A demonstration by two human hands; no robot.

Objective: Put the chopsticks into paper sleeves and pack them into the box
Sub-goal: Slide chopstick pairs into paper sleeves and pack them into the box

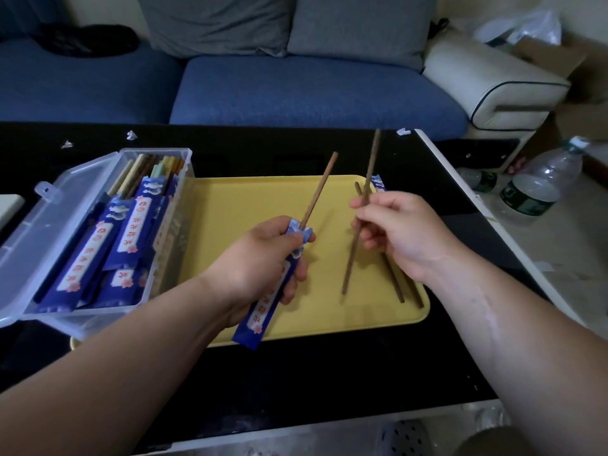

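My left hand point(263, 261) grips a blue paper sleeve point(260, 311) over the yellow tray point(250, 205). One brown chopstick point(320, 189) stands in the sleeve, its upper half sticking out. My right hand point(399, 232) pinches a second brown chopstick point(350, 261), held nearly upright to the right of the sleeve. Under that hand, loose brown chopsticks point(396, 287) lie on the tray, and part of another blue sleeve point(378, 183) shows behind it. The clear plastic box point(171, 255) at the left stands open, with several sleeved chopsticks point(135, 228) inside.
The tray and box rest on a black table point(296, 373). The box's lid point(42, 225) lies open to the left. A blue sofa point(296, 90) stands behind the table. Plastic water bottles point(539, 185) stand on a pale surface to the right.
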